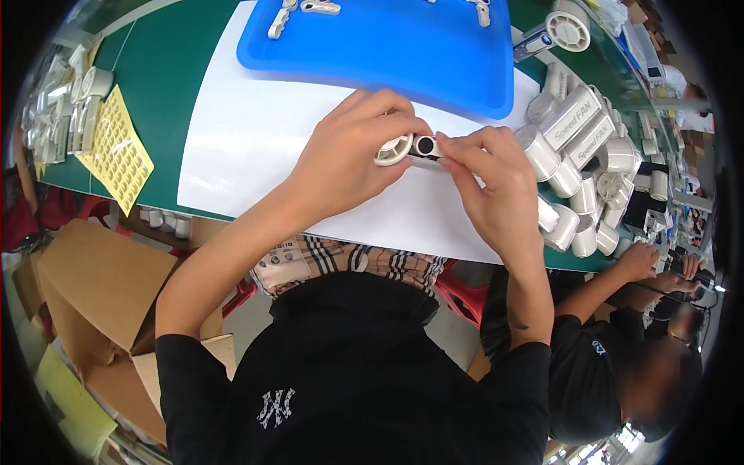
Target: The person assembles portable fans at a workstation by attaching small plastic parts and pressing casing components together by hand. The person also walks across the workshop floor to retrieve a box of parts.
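Note:
Over the white sheet (240, 147), my left hand (353, 147) wraps round a small white handheld fan (394, 150), its round slatted end showing past my fingers. Right beside the slatted end is a small white part with a round black spot (425, 146). My right hand (492, 167) pinches this part between thumb and fingertips, close to my left fingers. Whether it is joined to the fan I cannot tell, since my fingers hide the contact. A blue tray (372, 93) beyond my hands holds several small white clip-like pieces (320, 7).
Many white fans (570, 124) are heaped at the right, and another fan (568, 31) stands beside the tray. Yellow sticker sheet (120, 151) and more white parts (91, 85) lie at the left. Open cardboard boxes (108, 271) stand below. A co-worker (597, 349) works at the right.

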`<state>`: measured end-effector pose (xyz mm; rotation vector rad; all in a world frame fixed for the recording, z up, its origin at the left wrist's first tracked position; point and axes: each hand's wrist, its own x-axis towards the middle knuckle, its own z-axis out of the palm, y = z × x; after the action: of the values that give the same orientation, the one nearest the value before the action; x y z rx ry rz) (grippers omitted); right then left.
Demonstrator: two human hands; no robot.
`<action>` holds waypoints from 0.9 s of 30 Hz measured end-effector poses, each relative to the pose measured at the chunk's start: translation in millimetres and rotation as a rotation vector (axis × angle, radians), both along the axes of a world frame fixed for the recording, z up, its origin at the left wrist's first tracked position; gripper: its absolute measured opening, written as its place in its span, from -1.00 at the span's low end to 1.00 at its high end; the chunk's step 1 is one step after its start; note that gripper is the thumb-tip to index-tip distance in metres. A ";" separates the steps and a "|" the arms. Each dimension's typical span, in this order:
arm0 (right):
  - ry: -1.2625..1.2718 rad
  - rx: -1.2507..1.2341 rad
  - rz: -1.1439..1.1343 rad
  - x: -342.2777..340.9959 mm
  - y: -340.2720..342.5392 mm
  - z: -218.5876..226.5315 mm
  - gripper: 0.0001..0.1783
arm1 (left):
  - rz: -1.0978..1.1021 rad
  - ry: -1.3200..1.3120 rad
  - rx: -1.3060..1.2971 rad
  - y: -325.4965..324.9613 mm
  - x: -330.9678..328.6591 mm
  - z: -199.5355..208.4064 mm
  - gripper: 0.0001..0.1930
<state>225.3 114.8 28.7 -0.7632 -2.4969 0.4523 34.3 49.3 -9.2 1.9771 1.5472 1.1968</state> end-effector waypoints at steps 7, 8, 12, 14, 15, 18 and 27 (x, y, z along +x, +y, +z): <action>-0.129 0.192 0.000 -5.6 -1.5 3.4 -0.87 | -0.040 0.104 0.022 3.4 -6.3 -1.9 -0.65; -0.109 0.072 0.016 -2.2 2.5 4.2 -0.84 | -0.025 0.131 0.058 2.7 -6.2 -1.6 -0.64; 0.027 -0.299 0.047 7.3 9.8 -5.2 -0.64 | 0.070 0.269 0.301 -7.3 2.1 -8.1 -0.65; -0.007 -0.411 0.079 12.9 4.5 -12.5 -0.56 | 0.052 0.252 0.217 -20.2 5.2 -2.9 -0.66; -0.041 -0.521 0.114 14.4 1.1 -14.9 -0.48 | 0.038 0.238 0.133 -25.5 5.5 4.9 -0.66; -0.049 -0.334 0.199 10.2 -6.7 -26.8 -0.40 | 0.015 0.260 -0.080 -24.2 9.1 16.7 -0.64; 0.005 -0.154 0.132 8.5 -13.6 -47.8 -0.39 | 0.084 0.264 -0.055 -23.4 15.9 3.8 -0.61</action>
<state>233.8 101.3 -19.1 -0.6555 -2.5396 0.6997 50.2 25.9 -5.3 2.1213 1.7850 0.9406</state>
